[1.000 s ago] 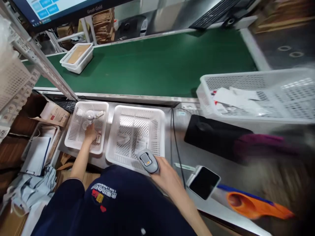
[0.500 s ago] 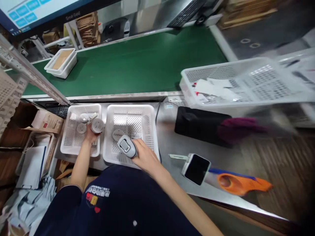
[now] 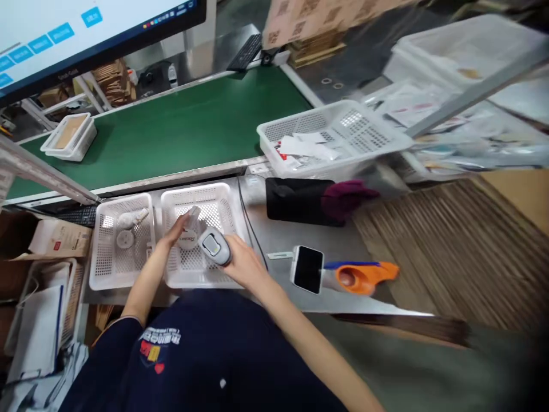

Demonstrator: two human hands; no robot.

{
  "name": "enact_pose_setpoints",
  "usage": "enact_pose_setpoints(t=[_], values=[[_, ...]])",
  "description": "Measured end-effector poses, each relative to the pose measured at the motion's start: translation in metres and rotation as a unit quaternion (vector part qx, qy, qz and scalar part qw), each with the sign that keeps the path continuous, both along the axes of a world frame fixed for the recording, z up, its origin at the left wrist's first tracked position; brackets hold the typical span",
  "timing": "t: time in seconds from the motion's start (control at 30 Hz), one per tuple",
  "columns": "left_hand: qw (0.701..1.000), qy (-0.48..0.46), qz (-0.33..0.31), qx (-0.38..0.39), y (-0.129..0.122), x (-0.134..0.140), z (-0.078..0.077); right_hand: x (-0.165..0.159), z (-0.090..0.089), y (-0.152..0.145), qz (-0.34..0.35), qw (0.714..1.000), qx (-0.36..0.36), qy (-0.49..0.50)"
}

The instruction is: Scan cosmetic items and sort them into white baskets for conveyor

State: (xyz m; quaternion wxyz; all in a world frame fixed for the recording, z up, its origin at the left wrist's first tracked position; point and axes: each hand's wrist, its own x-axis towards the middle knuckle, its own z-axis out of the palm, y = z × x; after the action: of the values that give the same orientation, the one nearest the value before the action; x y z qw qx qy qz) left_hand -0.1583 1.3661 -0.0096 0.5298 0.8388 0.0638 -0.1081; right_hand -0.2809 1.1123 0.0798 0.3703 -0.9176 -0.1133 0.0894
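Observation:
My right hand (image 3: 242, 265) grips a grey handheld scanner (image 3: 213, 246) over the right-hand white mesh basket (image 3: 231, 213) on the steel bench. My left hand (image 3: 174, 232) reaches into the same basket and holds a small round white item (image 3: 192, 216) just beside the scanner's head. Another round white piece (image 3: 187, 238) lies in that basket under the hands. The left white mesh basket (image 3: 102, 269) holds a few small round white items (image 3: 124, 237).
A green conveyor belt (image 3: 171, 131) runs behind, carrying a white bin (image 3: 68, 136). A larger white basket of papers (image 3: 334, 140), a black pad (image 3: 295, 197), a phone (image 3: 307, 269) and an orange tape dispenser (image 3: 364, 273) sit to the right. Cardboard sheets (image 3: 454, 246) lie far right; a monitor (image 3: 86, 28) hangs above.
My left hand lifted a round item out of the left basket and carried it into the right basket. My right hand moved the scanner left over that basket. The view swung right.

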Motion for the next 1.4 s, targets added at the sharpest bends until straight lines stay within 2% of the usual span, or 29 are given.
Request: enact_pose_setpoints(t=[0.03,0.1,0.2,0.27,0.33,0.43,0.53,0.6,0.7,0.8,0.93,1.0,1.07,1.1,1.17,1.27,1.33,1.4], values=[[1.000,-0.014,0.005,0.028,0.008,0.004,0.002,-0.004,-0.008,-0.007,-0.011,1.000,0.008,-0.005],[0.989,-0.048,0.040,0.136,0.036,0.010,0.008,-0.011,-0.024,-0.022,-0.032,0.999,0.014,-0.008],[0.939,-0.060,0.162,0.297,0.098,0.005,0.013,-0.015,-0.044,-0.038,-0.057,0.998,0.009,0.004],[0.907,-0.009,0.247,0.340,0.140,-0.010,0.010,-0.014,-0.051,-0.041,-0.063,0.998,0.004,0.007],[0.882,0.051,0.298,0.362,0.171,-0.029,0.005,-0.009,-0.053,-0.038,-0.055,0.998,0.005,0.001],[0.863,0.086,0.324,0.377,0.190,-0.053,-0.002,0.000,-0.047,-0.024,-0.024,1.000,0.006,-0.008],[0.862,0.051,0.313,0.396,0.174,-0.064,0.002,0.005,-0.032,-0.005,0.019,1.000,-0.008,0.001],[0.870,-0.009,0.263,0.416,0.147,-0.066,0.007,0.004,-0.017,0.010,0.050,0.998,-0.028,-0.001],[0.887,-0.105,0.111,0.436,0.093,-0.070,0.015,0.001,0.008,0.029,0.091,0.991,-0.094,0.005],[0.899,-0.128,-0.042,0.416,0.040,-0.080,0.018,-0.001,0.025,0.037,0.105,0.981,-0.159,0.041],[0.911,-0.124,-0.163,0.357,-0.006,-0.097,0.015,-0.011,0.029,0.017,0.076,0.972,-0.211,0.078],[0.916,-0.126,-0.220,0.310,-0.012,-0.097,0.012,-0.021,0.023,-0.002,0.051,0.972,-0.211,0.087],[0.924,-0.126,-0.229,0.280,-0.002,-0.085,0.011,-0.032,0.012,-0.022,0.023,0.976,-0.197,0.094],[0.931,-0.125,-0.197,0.280,0.009,-0.074,0.012,-0.036,0.006,-0.031,0.010,0.977,-0.188,0.097],[0.945,-0.112,-0.059,0.301,0.046,-0.043,0.015,-0.041,-0.007,-0.047,-0.010,0.980,-0.173,0.103],[0.926,-0.062,0.164,0.336,0.118,0.003,0.025,-0.039,-0.026,-0.060,-0.015,0.984,-0.146,0.100],[0.907,-0.019,0.241,0.344,0.162,0.022,0.029,-0.034,-0.035,-0.061,-0.013,0.988,-0.127,0.090],[0.904,0.036,0.272,0.328,0.191,0.031,0.029,-0.028,-0.040,-0.058,-0.010,0.990,-0.116,0.077]])
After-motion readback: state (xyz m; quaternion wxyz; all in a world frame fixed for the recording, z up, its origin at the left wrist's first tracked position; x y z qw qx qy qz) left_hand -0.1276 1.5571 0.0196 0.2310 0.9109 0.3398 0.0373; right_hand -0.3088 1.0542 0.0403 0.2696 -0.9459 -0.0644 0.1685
